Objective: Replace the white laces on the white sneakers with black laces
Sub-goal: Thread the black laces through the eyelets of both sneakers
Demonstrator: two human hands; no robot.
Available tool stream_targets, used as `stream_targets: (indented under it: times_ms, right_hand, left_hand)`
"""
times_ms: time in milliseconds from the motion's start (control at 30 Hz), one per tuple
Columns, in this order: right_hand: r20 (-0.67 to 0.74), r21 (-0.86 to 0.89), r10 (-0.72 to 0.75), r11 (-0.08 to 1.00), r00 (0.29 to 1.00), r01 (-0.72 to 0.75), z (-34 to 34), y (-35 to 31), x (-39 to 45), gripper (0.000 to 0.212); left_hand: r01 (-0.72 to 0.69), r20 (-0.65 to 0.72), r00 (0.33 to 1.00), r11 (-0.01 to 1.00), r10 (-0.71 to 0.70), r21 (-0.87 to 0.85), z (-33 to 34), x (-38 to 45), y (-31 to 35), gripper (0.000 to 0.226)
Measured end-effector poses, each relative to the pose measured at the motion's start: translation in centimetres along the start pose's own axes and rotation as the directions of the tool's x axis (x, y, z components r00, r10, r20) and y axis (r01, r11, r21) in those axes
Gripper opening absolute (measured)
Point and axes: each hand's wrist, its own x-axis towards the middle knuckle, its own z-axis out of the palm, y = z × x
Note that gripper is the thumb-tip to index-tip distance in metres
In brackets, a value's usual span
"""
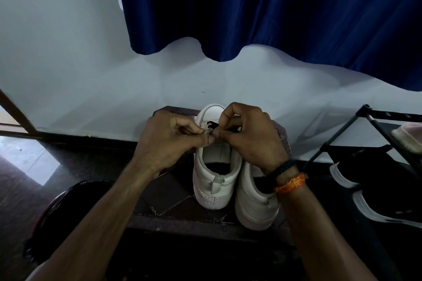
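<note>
Two white sneakers stand side by side on a dark low stand (164, 191), heels toward me. Both hands hover over the left sneaker (214, 178). My left hand (169, 141) pinches the edge of its eyelet flap between thumb and forefinger. My right hand (249, 134) pinches the black lace (213, 123), a short stretch of which shows across the front eyelets. The right sneaker (253, 203) is partly hidden under my right wrist, so its lacing cannot be seen. No white lace is visible.
A black shoe rack (374, 125) stands at the right, with black shoes with white soles (365, 180) and a pale shoe on it. A dark bag (68, 203) lies at the left. A white wall and a blue curtain (274, 7) are behind.
</note>
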Motion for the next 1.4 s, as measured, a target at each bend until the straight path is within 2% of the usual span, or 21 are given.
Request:
stream_targets:
  times_ms: [100, 333, 567, 733, 833, 900, 933, 1000, 1133, 1400]
  right_hand:
    - [0.009, 0.021, 0.004, 1.000, 1.000, -0.004, 0.1, 0.1, 0.0, 0.019]
    - [-0.009, -0.188, -0.081, 0.979, 0.997, 0.078, 0.6, -0.1, 0.1, 0.013]
    - [-0.012, -0.294, -0.120, 0.949, 0.993, 0.111, 0.8, 0.1, 0.2, 0.008]
    - [-0.028, -0.150, -0.081, 0.986, 0.996, 0.076, 0.0, -0.1, 0.1, 0.008]
    - [-0.054, 0.098, -0.028, 0.995, 0.998, 0.033, -0.6, -0.1, 0.1, 0.012]
    - [0.002, 0.279, -0.017, 0.960, 1.000, 0.015, -0.8, -0.1, 0.1, 0.014]
    - [0.029, 0.316, -0.023, 0.949, 0.999, 0.012, -0.8, -0.1, 0.1, 0.015]
    - [0.057, 0.277, -0.034, 0.961, 0.998, 0.017, -0.6, -0.2, 0.0, 0.017]
    - [0.025, 0.080, -0.080, 0.994, 0.997, 0.078, -0.1, -0.4, -0.2, 0.014]
    - [-0.042, -0.008, -0.164, 0.986, 0.986, 0.164, 0.2, -0.5, -0.1, 0.014]
  left_hand:
    - [0.019, 0.006, 1.000, 1.000, -0.019, -0.023, 0.0, -0.1, 0.2, 0.015]
    - [0.105, 0.004, 0.994, 0.992, -0.105, -0.077, 0.0, -0.2, 0.2, 0.015]
    - [0.259, 0.091, 0.966, 0.932, -0.244, -0.252, -0.4, -0.2, 0.7, 0.010]
    - [0.309, 0.111, 0.951, 0.915, -0.289, -0.259, -0.7, 0.0, 0.6, 0.012]
    - [0.348, 0.117, 0.937, 0.897, -0.328, -0.272, -0.8, 0.2, 0.5, 0.011]
    - [0.375, 0.124, 0.927, 0.880, -0.354, -0.292, -0.8, 0.2, 0.5, 0.009]
    - [0.384, 0.127, 0.923, 0.872, -0.363, -0.303, -0.8, 0.2, 0.4, 0.008]
    - [0.395, 0.136, 0.919, 0.861, -0.371, -0.320, -0.8, 0.3, 0.4, 0.008]
    - [0.404, 0.153, 0.915, 0.853, -0.374, -0.331, -0.9, 0.3, 0.3, 0.009]
    - [0.399, 0.155, 0.917, 0.855, -0.368, -0.332, -0.9, 0.3, 0.3, 0.010]
